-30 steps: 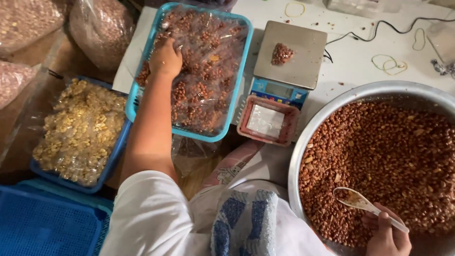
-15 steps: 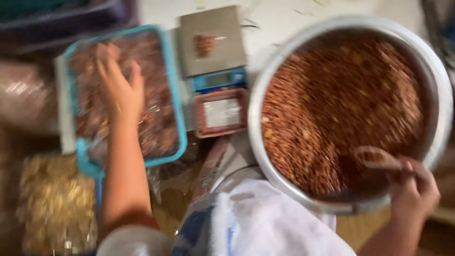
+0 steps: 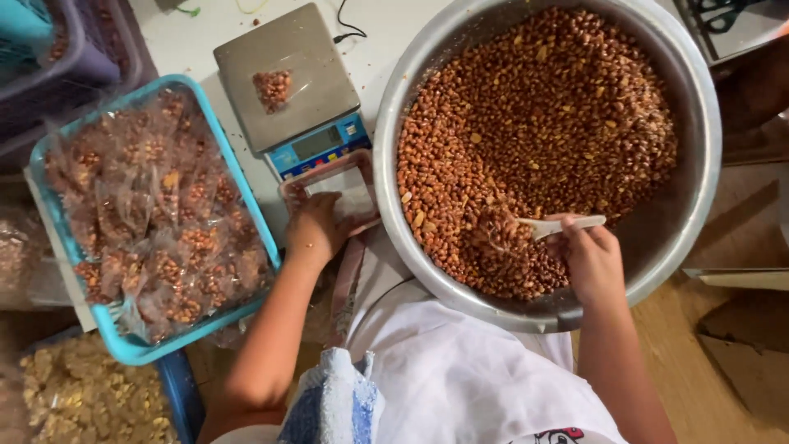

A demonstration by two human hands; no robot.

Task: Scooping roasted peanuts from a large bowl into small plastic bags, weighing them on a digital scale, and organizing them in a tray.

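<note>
My right hand (image 3: 592,261) grips a pale plastic spoon (image 3: 552,226) whose bowl digs into reddish-brown roasted peanuts (image 3: 534,123) filling a large metal basin (image 3: 699,164). My left hand (image 3: 314,230) rests on a small red tray (image 3: 329,185) holding clear plastic bags, just in front of a digital scale (image 3: 288,78). A small bag of peanuts (image 3: 272,88) lies on the scale's steel plate. Whether the left fingers pinch a bag is hidden.
A light blue tray (image 3: 57,222) at the left is packed with several filled peanut bags (image 3: 164,230). A blue crate of pale yellow snack (image 3: 82,399) sits at the lower left. Purple baskets (image 3: 74,57) stand at the upper left. White cloth covers my lap (image 3: 460,378).
My left hand left the blue tray of bags and came to the small red tray by the scale. My right hand pushed the spoon into the peanuts. The view swung right.
</note>
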